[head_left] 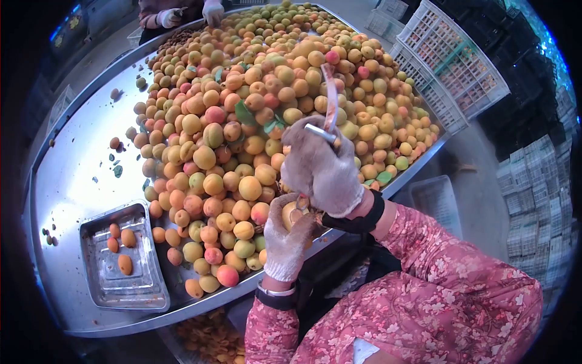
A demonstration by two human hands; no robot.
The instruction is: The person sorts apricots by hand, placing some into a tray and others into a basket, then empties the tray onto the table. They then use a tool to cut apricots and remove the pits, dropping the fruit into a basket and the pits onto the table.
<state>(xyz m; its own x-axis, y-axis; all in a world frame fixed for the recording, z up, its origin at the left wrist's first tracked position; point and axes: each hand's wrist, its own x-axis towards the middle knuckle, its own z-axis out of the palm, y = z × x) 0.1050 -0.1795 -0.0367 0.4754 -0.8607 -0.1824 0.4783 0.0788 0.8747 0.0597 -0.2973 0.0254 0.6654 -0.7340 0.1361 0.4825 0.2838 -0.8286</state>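
My left hand [284, 239], in a pale, soiled glove, is closed around an apricot [292, 215] at the near edge of the heap. The fruit looks partly cut, though fingers cover much of it. Just above it, my right hand [321, 167], gloved too, grips a curved knife [331, 100]. Its thin blade points up and away over the fruit, and a silvery rod-like part shows across the fist. Under and beyond both hands spreads a big heap of apricots [250, 188], yellow, orange and reddish, with some green leaves [244, 113] among them.
The heap lies on a raised-rim metal table [66, 176]. A metal tray [121, 291] at left holds several apricots. Another person's gloved hands [213, 12] are at the far edge. White plastic crates [451, 57] stand at right. More fruit [212, 340] lies below the near edge.
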